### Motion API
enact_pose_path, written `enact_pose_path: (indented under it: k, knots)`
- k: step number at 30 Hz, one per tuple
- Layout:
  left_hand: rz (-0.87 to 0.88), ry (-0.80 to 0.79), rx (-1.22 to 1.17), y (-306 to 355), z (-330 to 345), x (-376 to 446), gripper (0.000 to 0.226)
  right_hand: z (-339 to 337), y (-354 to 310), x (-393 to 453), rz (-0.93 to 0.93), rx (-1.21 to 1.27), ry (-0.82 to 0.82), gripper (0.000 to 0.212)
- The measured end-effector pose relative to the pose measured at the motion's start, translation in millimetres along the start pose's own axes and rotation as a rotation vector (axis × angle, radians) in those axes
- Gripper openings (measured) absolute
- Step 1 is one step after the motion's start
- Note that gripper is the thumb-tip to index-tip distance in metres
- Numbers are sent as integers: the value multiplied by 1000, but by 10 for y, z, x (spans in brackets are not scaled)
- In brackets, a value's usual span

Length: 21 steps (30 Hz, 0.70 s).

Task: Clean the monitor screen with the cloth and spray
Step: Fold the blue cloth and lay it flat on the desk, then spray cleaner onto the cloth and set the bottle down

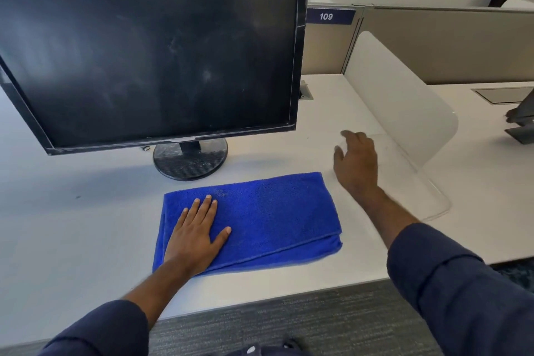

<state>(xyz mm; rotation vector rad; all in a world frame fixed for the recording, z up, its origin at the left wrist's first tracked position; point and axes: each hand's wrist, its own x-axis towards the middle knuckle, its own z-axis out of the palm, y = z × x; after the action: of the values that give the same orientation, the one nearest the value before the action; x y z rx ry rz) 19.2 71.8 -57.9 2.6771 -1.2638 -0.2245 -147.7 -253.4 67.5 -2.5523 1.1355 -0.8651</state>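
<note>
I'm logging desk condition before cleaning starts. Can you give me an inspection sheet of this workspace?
Surface: white desk, a small dark speck near its left side.
Job's things: smudged monitor upright on its round stand; folded blue cloth flat in front; spray not seen.
Clutter: nothing seen.
Hands: left hand flat on the cloth; right hand open above the desk, holding nothing.
Cables: nothing seen.
Surroundings: clear divider, partition label 109.

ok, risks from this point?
1. No spray bottle in view; the right hand reaches over bare desk holding nothing, so a dry wipe may just smear the smudged monitor screen.
2. The left hand lies flat on the folded blue cloth; pressing a thick wad on the tilted screen could rock its round base.
</note>
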Motion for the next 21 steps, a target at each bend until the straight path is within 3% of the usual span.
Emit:
enact_pose_path:
  k: [4, 7, 16, 21]
  knots:
    - [19, -13, 8, -37, -13, 0, 91, -49, 150, 223, 146, -82, -139, 50]
    - [22, -17, 8, -37, -15, -1, 90, -54, 215, 271, 152, -104, -191, 42]
    - [15, -12, 11, -36, -15, -3, 89, -162, 120, 204, 181, -96, -124, 23]
    - [12, -15, 3, -24, -23, -5, 90, -419, -190, 179, 57, -148, 8, 18]
